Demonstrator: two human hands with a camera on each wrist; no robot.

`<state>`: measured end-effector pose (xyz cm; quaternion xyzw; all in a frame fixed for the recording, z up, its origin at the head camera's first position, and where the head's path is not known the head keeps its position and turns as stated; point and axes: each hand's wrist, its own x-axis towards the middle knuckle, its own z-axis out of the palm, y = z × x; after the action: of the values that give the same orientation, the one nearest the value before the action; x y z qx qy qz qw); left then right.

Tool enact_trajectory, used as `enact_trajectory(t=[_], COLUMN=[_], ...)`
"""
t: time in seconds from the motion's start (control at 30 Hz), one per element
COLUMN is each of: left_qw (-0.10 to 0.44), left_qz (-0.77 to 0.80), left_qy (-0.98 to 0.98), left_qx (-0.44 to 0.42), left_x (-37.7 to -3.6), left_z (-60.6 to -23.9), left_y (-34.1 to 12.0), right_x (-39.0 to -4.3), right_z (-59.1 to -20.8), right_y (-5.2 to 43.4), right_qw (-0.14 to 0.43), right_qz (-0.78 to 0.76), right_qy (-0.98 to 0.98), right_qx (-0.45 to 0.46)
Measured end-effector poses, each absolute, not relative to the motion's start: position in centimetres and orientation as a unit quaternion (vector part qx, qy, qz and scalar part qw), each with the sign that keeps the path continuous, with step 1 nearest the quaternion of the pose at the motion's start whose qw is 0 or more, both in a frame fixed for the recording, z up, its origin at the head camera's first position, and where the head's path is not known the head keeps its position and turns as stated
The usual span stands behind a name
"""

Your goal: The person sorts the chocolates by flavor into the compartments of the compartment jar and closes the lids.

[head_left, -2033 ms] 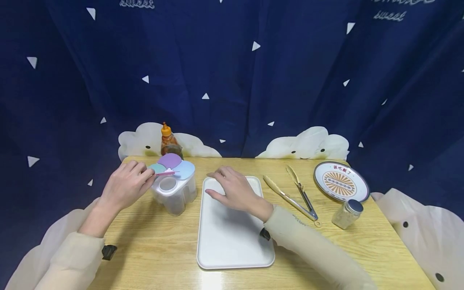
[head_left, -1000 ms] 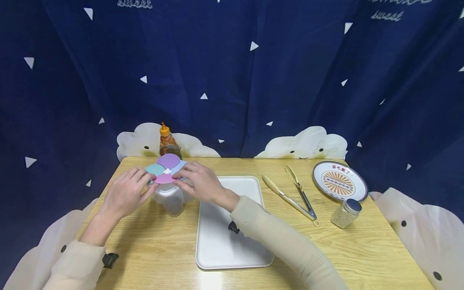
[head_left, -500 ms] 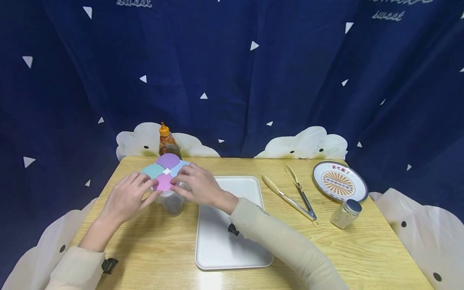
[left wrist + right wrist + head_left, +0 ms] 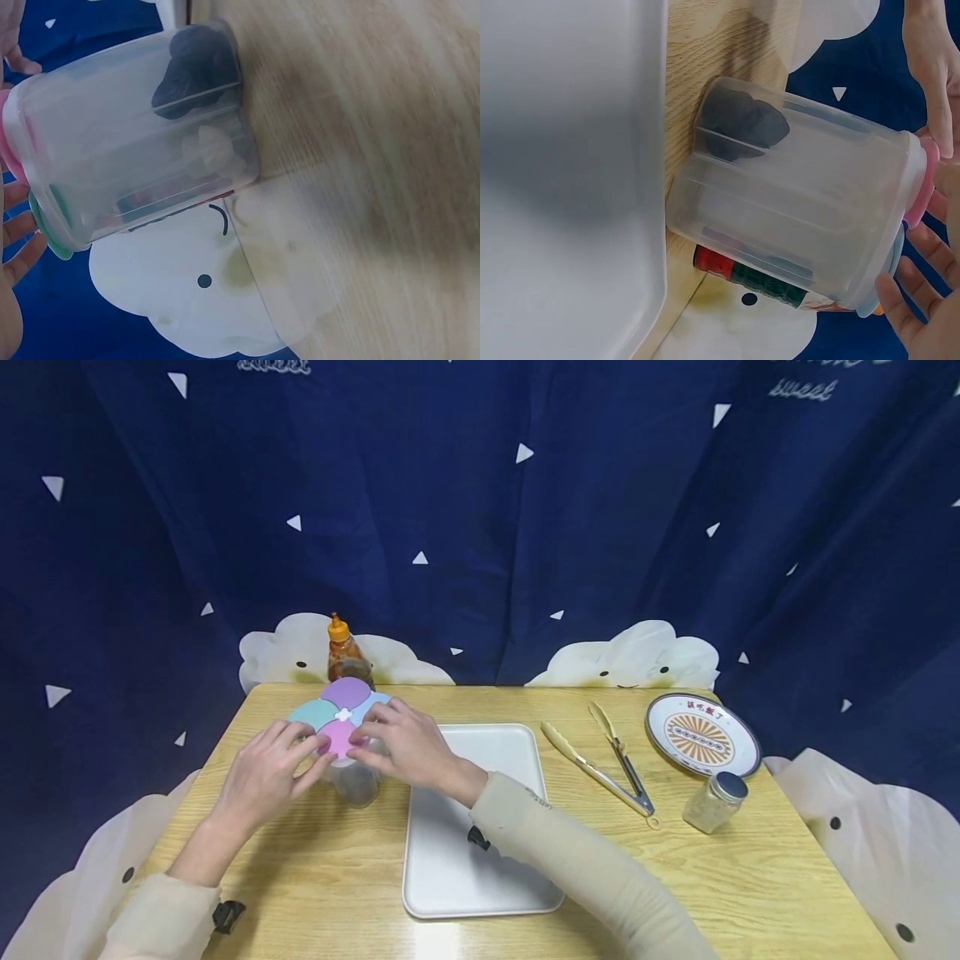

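A clear plastic storage container point(image 4: 356, 787) stands at the table's left. Its petal-like flip lids are purple point(image 4: 345, 692), mint point(image 4: 312, 713), blue point(image 4: 371, 703) and pink point(image 4: 339, 740). My left hand point(image 4: 258, 772) touches the left edge of the pink lid with its fingertips. On the right side of that lid rest the fingers of my right hand point(image 4: 408, 743). In the right wrist view, those fingers are spread and gently bent beside the lids. Dark lumps point(image 4: 742, 124) lie in one compartment; the left wrist view also shows pale pieces point(image 4: 214, 150) in another.
A white tray point(image 4: 465, 877) lies under my right forearm. Behind the container stands a sauce bottle point(image 4: 341, 647) with an orange cap. To the right are opened tongs point(image 4: 600, 768), a patterned plate point(image 4: 701, 735) and a small jar point(image 4: 714, 803) with a dark lid.
My right hand has come from over the tray to the container. The pink lid, raised earlier at my left fingers, has swung down flat, both hands on it. Little has moved since half a second ago.
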<state>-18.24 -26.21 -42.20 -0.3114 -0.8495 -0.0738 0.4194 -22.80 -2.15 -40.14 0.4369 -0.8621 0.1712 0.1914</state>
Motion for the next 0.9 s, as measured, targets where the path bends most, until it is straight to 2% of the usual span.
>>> enact_trajectory(t=[0.4, 0.7, 0.9], left_qw=[0.419, 0.407, 0.387], left_qz=[-0.078, -0.073, -0.089], left_qy=[-0.856, -0.862, -0.877], left_qx=[-0.292, -0.295, -0.270], left_x=[-17.5, -17.7, -17.6], left_z=[-42.8, -42.4, -41.8], left_y=[-26.2, -26.2, -25.1], right_x=[-22.6, -22.7, -22.1], right_z=[-40.9, -40.7, -40.9], right_y=[-2.6, -2.5, -0.6], right_qw=[0.212, 0.198, 0.188], right_qz=[0.152, 0.145, 0.159], right_qy=[-0.860, -0.865, -0.873], right_qx=[0.439, 0.438, 0.422])
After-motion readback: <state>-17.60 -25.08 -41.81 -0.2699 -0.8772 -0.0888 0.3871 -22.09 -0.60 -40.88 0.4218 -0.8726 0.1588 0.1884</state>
